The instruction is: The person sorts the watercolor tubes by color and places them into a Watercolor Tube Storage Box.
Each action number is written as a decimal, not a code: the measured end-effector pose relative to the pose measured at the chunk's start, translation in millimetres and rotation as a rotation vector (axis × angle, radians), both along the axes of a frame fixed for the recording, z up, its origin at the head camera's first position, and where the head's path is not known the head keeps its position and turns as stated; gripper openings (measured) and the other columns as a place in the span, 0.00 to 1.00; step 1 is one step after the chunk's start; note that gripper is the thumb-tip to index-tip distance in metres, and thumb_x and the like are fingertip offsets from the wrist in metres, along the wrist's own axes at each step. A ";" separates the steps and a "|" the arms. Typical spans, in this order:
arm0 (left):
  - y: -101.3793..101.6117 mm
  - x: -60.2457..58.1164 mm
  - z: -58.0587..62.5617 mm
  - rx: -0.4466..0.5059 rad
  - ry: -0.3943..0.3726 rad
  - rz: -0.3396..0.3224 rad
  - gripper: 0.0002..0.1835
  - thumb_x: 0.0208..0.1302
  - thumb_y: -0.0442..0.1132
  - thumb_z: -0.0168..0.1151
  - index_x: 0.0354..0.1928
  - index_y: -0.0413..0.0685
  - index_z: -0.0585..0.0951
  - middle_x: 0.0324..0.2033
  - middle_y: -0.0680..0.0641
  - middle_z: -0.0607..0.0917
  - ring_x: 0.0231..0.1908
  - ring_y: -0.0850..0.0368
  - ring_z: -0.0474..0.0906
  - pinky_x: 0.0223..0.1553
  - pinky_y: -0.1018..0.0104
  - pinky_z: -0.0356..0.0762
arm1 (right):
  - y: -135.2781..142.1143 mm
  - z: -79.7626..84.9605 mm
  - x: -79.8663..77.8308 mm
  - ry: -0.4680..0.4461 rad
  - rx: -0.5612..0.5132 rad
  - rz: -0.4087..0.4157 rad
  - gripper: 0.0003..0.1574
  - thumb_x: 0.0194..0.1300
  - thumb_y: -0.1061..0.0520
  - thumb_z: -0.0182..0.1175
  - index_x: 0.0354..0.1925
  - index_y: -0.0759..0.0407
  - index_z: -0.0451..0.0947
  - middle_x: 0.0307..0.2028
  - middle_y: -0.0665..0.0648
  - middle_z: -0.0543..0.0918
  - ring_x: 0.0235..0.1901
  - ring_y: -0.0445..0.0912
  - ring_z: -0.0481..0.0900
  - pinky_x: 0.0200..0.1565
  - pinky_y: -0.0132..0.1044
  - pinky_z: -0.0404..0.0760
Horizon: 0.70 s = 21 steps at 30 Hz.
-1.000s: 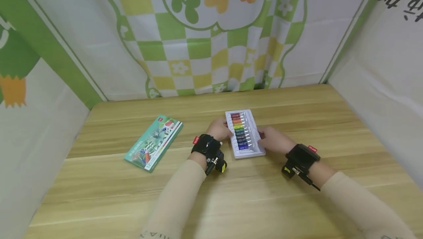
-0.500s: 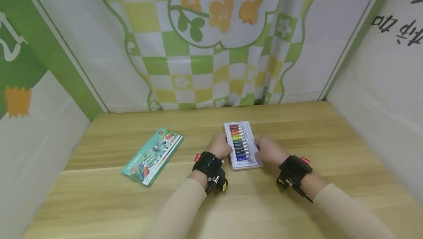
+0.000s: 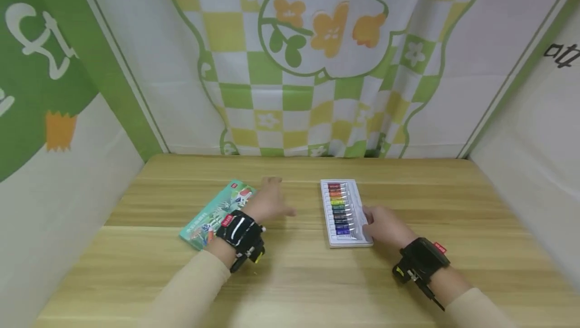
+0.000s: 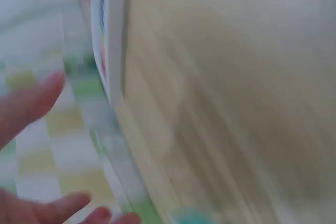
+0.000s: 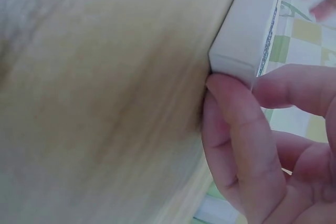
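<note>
A white tray of paint tubes lies on the wooden table, its colours running from red at the far end to purple at the near end. My right hand pinches the tray's right side; in the right wrist view thumb and fingers meet at a corner of its white edge. To the left, my left hand holds nothing, its fingers spread. It is over or beside the right edge of a teal illustrated box, partly hiding it. The left wrist view is blurred but shows the thumb apart from the fingers.
The wooden table runs back to a green-and-yellow checked curtain. Pale printed walls stand at left and right. Both wrists wear black camera straps.
My left hand has let go of the tray's left side and moved left to the teal box, fingers spreading. My right hand stays at the tray's right side. The head view has shifted.
</note>
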<state>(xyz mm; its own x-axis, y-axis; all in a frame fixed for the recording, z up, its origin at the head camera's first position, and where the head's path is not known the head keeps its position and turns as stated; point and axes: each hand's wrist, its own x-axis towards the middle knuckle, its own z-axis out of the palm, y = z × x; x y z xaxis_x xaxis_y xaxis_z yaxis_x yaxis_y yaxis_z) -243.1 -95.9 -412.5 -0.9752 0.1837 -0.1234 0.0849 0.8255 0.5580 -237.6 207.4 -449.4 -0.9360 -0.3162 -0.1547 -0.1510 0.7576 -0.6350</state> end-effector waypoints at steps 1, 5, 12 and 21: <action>-13.7 2.0 2.8 -0.034 -0.003 0.013 0.43 0.54 0.48 0.80 0.62 0.22 0.74 0.72 0.26 0.60 0.65 0.28 0.68 0.65 0.40 0.68 | 0.7 -0.1 0.7 -0.003 -0.004 0.000 0.13 0.56 0.70 0.60 0.22 0.60 0.68 0.19 0.51 0.66 0.19 0.43 0.66 0.22 0.33 0.64; -60.1 8.9 2.0 -0.126 -0.048 0.098 0.56 0.50 0.50 0.82 0.69 0.19 0.63 0.70 0.22 0.60 0.69 0.26 0.60 0.67 0.38 0.64 | 0.0 -0.2 0.9 -0.023 0.005 -0.001 0.10 0.58 0.70 0.60 0.24 0.61 0.71 0.20 0.51 0.67 0.19 0.43 0.67 0.22 0.33 0.64; -83.4 13.1 -11.4 -0.177 -0.072 0.166 0.55 0.40 0.39 0.86 0.65 0.17 0.64 0.63 0.21 0.65 0.60 0.29 0.66 0.61 0.39 0.69 | 0.0 2.9 -1.4 -0.028 0.042 0.013 0.21 0.57 0.69 0.60 0.50 0.75 0.82 0.20 0.52 0.67 0.19 0.44 0.67 0.22 0.33 0.65; -47.3 -17.6 -14.2 -0.191 -0.063 0.019 0.54 0.42 0.42 0.86 0.72 0.33 0.68 0.66 0.29 0.71 0.63 0.32 0.68 0.65 0.39 0.65 | 7.4 4.6 -5.6 -0.058 0.030 0.030 0.37 0.56 0.70 0.60 0.65 0.79 0.71 0.24 0.56 0.73 0.19 0.44 0.65 0.22 0.33 0.64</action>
<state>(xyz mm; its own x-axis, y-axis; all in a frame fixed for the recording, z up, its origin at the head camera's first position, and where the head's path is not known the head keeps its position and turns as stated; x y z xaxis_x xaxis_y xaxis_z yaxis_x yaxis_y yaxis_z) -260.7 -143.2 -426.6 -0.9675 0.1329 -0.2150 0.0384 0.9179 0.3949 -243.2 214.7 -444.8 -0.9152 -0.3389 -0.2181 -0.1379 0.7718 -0.6207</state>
